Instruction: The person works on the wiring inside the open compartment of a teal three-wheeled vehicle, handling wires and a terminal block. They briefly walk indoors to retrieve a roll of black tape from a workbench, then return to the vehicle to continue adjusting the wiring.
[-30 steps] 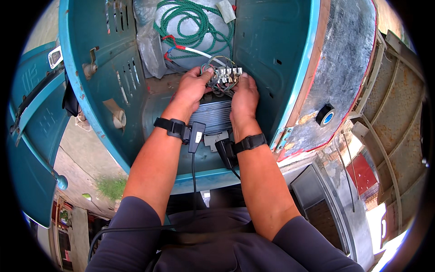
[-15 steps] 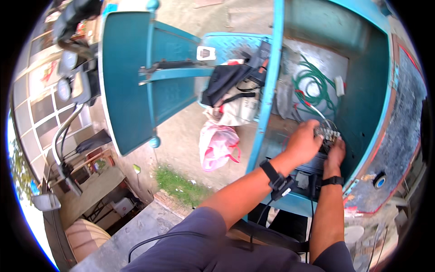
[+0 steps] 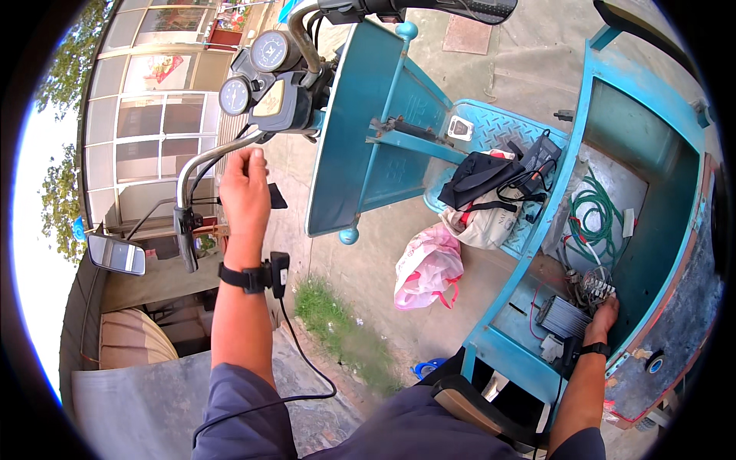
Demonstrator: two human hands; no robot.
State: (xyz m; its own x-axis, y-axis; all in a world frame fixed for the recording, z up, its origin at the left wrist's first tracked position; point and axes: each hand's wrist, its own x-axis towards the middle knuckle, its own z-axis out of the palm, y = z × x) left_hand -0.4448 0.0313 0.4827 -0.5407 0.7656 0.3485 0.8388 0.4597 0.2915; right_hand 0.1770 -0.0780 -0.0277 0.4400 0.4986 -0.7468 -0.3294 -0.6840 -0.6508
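My left hand [image 3: 245, 188] is raised in front of the silver handlebar [image 3: 203, 161] of a blue three-wheeled vehicle, just below its round gauges [image 3: 274, 50]. Its fingers are curled together; whatever is in them, if anything, is hidden. Inside the open blue box [image 3: 529, 268] on the right, my right hand [image 3: 603, 318] grips a terminal block [image 3: 596, 285] with wires attached. Beside it sits a finned metal controller [image 3: 563, 316]. A coil of green cable [image 3: 594, 215] lies farther back in the box.
A black charger [image 3: 537, 157] with its cord and a cloth bag [image 3: 487, 225] lie on the blue footboard [image 3: 506, 126]. On the ground is a pink plastic bag [image 3: 429, 264]. A mirror [image 3: 115, 254] sticks out at left; a worn board [image 3: 690, 284] flanks the box.
My left hand has left the terminal block and swung up and left to the handlebar. My right hand stays at the block. The view has turned leftward.
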